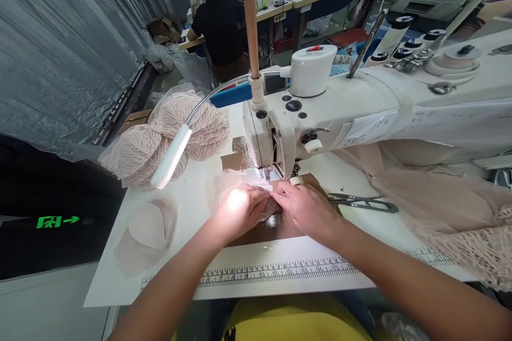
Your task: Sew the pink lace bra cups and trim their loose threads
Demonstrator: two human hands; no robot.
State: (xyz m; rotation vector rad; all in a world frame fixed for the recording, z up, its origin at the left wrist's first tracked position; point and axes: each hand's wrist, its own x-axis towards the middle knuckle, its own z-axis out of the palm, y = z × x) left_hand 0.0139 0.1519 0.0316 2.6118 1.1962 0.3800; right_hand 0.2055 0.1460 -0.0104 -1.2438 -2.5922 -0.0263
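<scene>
Under the needle of a white sewing machine (276, 138) lies a pale, sheer piece of fabric (226, 184). My left hand (242, 208) is closed on this fabric just left of the presser foot (267, 173), its back lit brightly by the lamp. Close by on the right, my right hand (306, 205) pinches the edge of the same fabric, fingertips almost meeting those of the left. Both hands rest over a brown, shiny plate (288, 229) on the table. What lies beneath the fingers is hidden.
A gooseneck lamp (172, 157) arches in front of stacked beige lace cups (140, 152). One loose cup (148, 226) lies at left. Black scissors (364, 202) and beige mesh and lace fabric (448, 202) are at right. A printed ruler (280, 270) runs along the front edge. Another person (222, 26) sits beyond.
</scene>
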